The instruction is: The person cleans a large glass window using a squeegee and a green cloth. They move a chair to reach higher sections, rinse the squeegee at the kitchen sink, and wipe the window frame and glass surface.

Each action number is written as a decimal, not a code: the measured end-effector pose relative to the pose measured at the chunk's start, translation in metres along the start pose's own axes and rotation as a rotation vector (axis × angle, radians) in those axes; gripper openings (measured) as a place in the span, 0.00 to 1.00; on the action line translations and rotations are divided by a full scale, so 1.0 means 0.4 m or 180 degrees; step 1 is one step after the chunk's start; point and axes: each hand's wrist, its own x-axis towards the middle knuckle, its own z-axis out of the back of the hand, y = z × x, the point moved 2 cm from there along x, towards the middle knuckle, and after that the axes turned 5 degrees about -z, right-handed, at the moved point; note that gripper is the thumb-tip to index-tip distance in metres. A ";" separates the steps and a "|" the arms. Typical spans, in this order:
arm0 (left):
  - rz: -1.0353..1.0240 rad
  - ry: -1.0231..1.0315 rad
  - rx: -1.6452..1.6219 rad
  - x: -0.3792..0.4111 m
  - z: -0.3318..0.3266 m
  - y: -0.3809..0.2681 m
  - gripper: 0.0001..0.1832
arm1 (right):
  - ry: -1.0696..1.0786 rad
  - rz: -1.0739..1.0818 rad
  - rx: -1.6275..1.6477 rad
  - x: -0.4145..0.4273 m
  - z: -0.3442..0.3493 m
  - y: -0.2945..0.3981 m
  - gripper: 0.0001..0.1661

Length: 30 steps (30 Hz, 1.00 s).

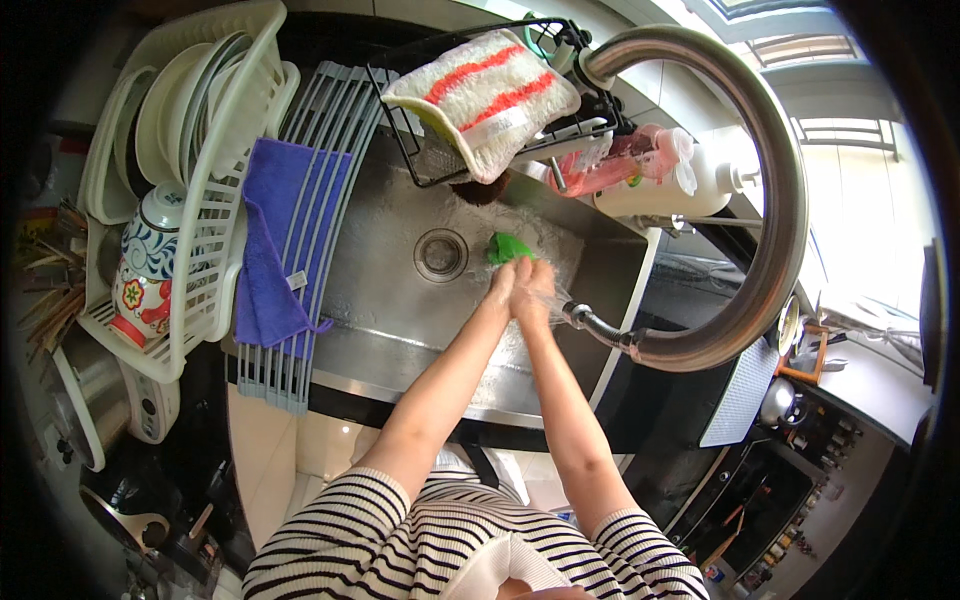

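Observation:
My left hand and my right hand are pressed close together over the stainless steel sink. A small bright green thing sticks out past my fingertips, and both hands appear to grip it. My fingers hide its near part, so its kind is unclear. Water sprays across my right hand from the nozzle of the curved metal faucet. The round drain lies just left of my hands.
A roll-up rack with a purple cloth spans the sink's left side. Left of it, a dish rack holds plates and bowls. A black wire caddy carries a striped cloth. Bottles stand behind the sink.

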 end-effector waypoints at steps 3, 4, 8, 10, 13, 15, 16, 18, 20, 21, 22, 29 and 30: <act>-0.0280 -0.0160 0.0018 -0.157 -0.197 -0.010 0.23 | -0.0607 0.0042 0.0089 0.072 0.016 -0.100 0.17; -0.0002 -0.0344 -0.0075 -0.190 -0.229 -0.047 0.26 | -0.0325 0.0340 0.0050 0.049 0.029 -0.106 0.17; 0.0684 0.0548 -0.0302 -0.144 -0.122 -0.103 0.31 | -0.0132 0.1104 0.0000 -0.109 0.068 -0.010 0.19; 0.0623 0.1347 -0.0680 -0.120 -0.086 -0.053 0.25 | 0.0139 0.0664 -0.0180 -0.115 0.060 0.012 0.17; -0.0698 -0.0665 0.0356 -0.141 -0.146 -0.002 0.22 | 0.0339 -0.0961 -0.0410 0.100 0.034 -0.091 0.20; -0.0520 -0.0881 0.0645 -0.152 -0.153 -0.013 0.19 | 0.0127 -0.0535 -0.0515 0.094 0.019 -0.090 0.21; -0.0210 -0.0868 0.0446 -0.173 -0.174 -0.038 0.17 | -0.0006 -0.0376 -0.0565 0.092 0.020 -0.104 0.22; 0.0224 -0.0681 -0.0052 -0.182 -0.145 -0.088 0.15 | 0.0441 0.0538 -0.0662 -0.016 0.015 -0.066 0.17; -0.0172 -0.0754 -0.0212 -0.165 -0.107 -0.080 0.16 | 0.0152 0.1180 -0.0293 -0.035 -0.002 -0.026 0.16; -0.0316 -0.0774 -0.0253 -0.167 -0.099 -0.065 0.17 | -0.0011 0.0700 -0.0376 0.015 -0.010 -0.051 0.15; -0.0269 -0.0916 0.0007 -0.191 -0.128 -0.059 0.19 | -0.0236 0.0164 -0.0435 0.084 -0.011 -0.085 0.14; 0.0094 -0.0166 -0.0278 -0.244 -0.154 -0.086 0.36 | 0.0008 0.1232 0.0214 0.002 0.006 -0.073 0.16; -0.0012 0.0040 -0.0224 -0.230 -0.135 -0.098 0.40 | 0.0147 0.1068 0.0050 -0.044 0.020 -0.049 0.16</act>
